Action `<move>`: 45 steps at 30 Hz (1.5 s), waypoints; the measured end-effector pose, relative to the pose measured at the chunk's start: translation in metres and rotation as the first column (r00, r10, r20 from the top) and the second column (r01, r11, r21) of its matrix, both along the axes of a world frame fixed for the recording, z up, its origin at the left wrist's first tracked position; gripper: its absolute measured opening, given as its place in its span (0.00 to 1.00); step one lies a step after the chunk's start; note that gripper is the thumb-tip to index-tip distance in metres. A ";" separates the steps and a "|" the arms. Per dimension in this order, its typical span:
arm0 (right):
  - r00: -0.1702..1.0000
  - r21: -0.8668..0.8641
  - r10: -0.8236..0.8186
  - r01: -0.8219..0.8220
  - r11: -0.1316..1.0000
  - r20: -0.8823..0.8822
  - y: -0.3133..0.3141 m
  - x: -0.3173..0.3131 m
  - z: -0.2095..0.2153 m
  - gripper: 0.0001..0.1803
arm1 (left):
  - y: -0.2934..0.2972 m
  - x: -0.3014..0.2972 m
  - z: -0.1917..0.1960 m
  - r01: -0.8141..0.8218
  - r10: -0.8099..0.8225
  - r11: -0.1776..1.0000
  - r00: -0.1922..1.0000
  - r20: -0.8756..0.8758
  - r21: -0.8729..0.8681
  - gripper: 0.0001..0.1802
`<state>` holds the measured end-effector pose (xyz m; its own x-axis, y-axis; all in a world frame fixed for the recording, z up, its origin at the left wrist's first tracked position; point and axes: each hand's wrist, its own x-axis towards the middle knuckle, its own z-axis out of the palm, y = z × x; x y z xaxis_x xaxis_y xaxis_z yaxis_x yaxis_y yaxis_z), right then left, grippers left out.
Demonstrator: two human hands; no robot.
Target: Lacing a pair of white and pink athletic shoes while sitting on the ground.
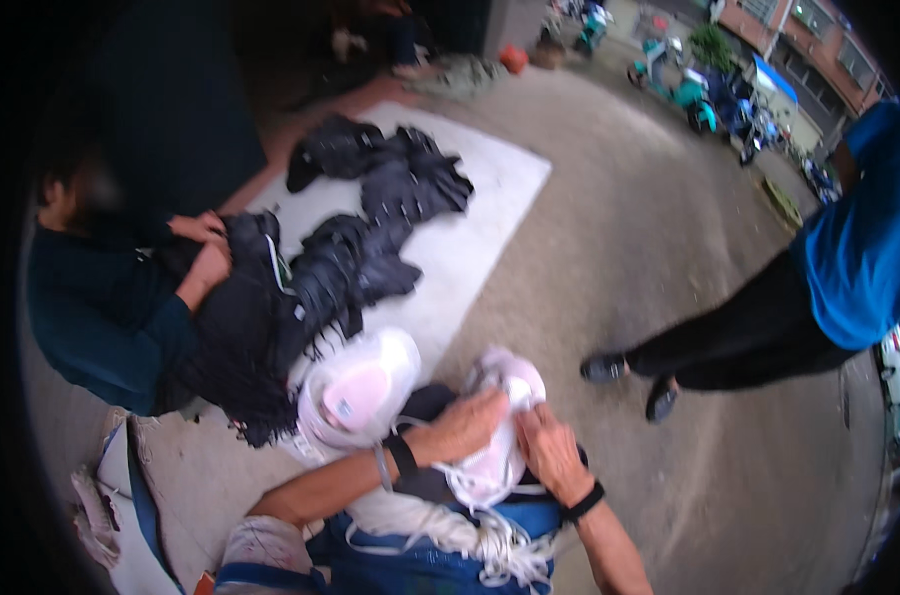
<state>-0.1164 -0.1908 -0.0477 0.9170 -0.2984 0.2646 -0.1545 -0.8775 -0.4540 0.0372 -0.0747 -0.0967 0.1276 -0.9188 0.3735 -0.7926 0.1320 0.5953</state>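
Observation:
A pale pink and white shoe upper [489, 474] lies over my lap, its far end rising beyond my hands. My left hand [467, 428] is closed at its left edge, fingers bent against the white part. From the right, my right hand [552, 454] pinches the upper near its middle. Any lace end between my fingertips is too small to make out. A bundle of white shoelaces [504, 550] hangs across my blue apron, just below the upper. Left of my left hand sits a stack of pink and white shoe pieces [360, 387].
Black shoe uppers [370, 198] cover part of a white tabletop [499, 178]. At left, a person in dark clothes [103, 317] handles black pieces with dark laces. Someone in a blue top [856, 248] stands at right. Parked scooters [698, 99] line the far side.

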 end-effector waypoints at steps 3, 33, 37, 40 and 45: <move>1.000 0.019 0.005 -0.005 1.000 0.019 -0.005 -0.002 -0.002 0.04 | -0.004 0.000 0.006 0.037 -0.035 0.999 0.997 -0.067 0.019 0.07; 0.997 0.234 -0.003 -0.016 0.972 0.081 -0.008 0.002 -0.002 0.05 | 0.000 -0.007 0.025 -0.077 0.103 0.989 0.970 -0.219 0.123 0.08; 0.997 0.270 0.006 -0.026 0.962 0.077 -0.006 -0.001 0.001 0.07 | 0.003 -0.007 0.026 -0.059 0.091 0.987 0.971 -0.220 0.147 0.09; 1.000 0.256 -0.007 0.001 0.967 0.025 -0.001 0.001 0.010 0.07 | 0.003 -0.006 0.023 -0.050 0.084 0.988 0.969 -0.234 0.146 0.08; 0.999 0.133 -0.017 0.023 0.991 -0.047 0.002 0.003 0.010 0.08 | 0.003 -0.004 0.021 -0.040 0.083 0.981 0.971 -0.226 0.189 0.08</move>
